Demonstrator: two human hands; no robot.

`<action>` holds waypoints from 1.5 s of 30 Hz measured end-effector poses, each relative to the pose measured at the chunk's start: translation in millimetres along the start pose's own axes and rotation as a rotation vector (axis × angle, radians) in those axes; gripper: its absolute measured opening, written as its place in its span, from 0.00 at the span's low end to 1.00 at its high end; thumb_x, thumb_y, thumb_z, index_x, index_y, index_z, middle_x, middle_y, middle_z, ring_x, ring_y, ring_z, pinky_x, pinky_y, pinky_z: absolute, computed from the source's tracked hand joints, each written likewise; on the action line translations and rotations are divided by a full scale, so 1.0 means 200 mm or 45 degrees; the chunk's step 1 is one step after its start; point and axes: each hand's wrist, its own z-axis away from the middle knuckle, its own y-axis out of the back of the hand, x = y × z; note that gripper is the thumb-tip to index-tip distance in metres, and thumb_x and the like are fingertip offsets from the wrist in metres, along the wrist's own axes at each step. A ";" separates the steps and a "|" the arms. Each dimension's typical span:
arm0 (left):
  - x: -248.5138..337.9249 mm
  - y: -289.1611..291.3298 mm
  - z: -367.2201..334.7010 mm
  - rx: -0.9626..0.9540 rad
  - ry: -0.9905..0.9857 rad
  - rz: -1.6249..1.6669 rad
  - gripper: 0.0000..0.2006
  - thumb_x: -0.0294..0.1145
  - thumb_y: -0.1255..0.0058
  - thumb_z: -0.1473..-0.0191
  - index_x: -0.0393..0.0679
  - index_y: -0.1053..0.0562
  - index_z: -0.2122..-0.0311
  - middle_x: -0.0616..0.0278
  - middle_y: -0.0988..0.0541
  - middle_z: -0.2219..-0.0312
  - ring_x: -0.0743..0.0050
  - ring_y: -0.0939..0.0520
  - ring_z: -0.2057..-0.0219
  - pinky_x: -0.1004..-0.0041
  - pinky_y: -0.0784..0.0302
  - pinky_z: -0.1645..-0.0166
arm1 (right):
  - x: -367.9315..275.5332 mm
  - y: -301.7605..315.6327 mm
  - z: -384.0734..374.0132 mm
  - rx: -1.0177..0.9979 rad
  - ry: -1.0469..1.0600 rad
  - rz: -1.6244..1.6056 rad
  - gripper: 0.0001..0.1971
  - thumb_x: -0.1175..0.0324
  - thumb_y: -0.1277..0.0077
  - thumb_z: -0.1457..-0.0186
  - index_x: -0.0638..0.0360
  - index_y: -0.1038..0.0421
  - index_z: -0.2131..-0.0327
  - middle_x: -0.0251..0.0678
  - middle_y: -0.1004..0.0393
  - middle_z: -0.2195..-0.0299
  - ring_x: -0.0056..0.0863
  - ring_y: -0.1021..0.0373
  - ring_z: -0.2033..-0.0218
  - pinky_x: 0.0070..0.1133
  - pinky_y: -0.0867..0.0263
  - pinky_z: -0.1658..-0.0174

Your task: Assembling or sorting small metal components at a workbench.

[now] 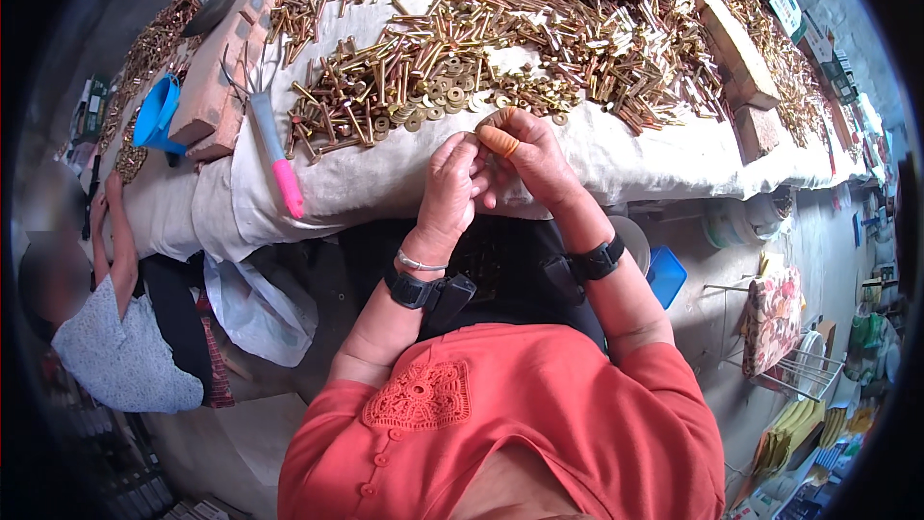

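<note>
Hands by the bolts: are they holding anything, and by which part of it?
Cannot be told: the left hand and right hand meet at the fingertips, hiding anything small between them.

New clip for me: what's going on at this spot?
A person's left hand and right hand, the latter with orange finger covers, meet at the fingertips by the near edge of a pale cloth. Anything between them is too small to make out. Just beyond lie loose bolts and flat washers. A pink-handled hand rake rests left; a co-worker is farther left.
</note>
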 end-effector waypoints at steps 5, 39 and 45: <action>0.02 -0.03 0.00 -0.024 0.012 -0.101 0.11 0.38 0.56 0.41 0.43 0.34 0.71 0.74 0.40 0.81 0.89 0.41 0.87 0.82 0.36 0.86 | -0.01 0.16 -0.04 0.251 0.092 0.474 0.14 0.60 0.45 0.46 0.63 0.26 0.66 0.36 0.27 0.77 0.22 0.30 0.74 0.22 0.35 0.70; 0.07 0.00 0.15 0.027 -0.109 -0.293 0.12 0.37 0.58 0.40 0.41 0.34 0.71 0.70 0.37 0.80 0.89 0.40 0.87 0.81 0.35 0.86 | -0.08 0.04 0.00 0.115 0.753 1.073 0.07 0.79 0.48 0.53 0.58 0.27 0.68 0.41 0.29 0.73 0.40 0.30 0.69 0.27 0.33 0.66; 0.06 -0.04 0.17 -0.006 -0.104 -0.356 0.12 0.37 0.58 0.41 0.40 0.34 0.73 0.72 0.39 0.84 0.90 0.40 0.87 0.82 0.35 0.86 | -0.09 0.05 0.05 0.162 0.795 0.948 0.05 0.78 0.49 0.51 0.61 0.28 0.68 0.39 0.28 0.73 0.33 0.29 0.72 0.25 0.34 0.69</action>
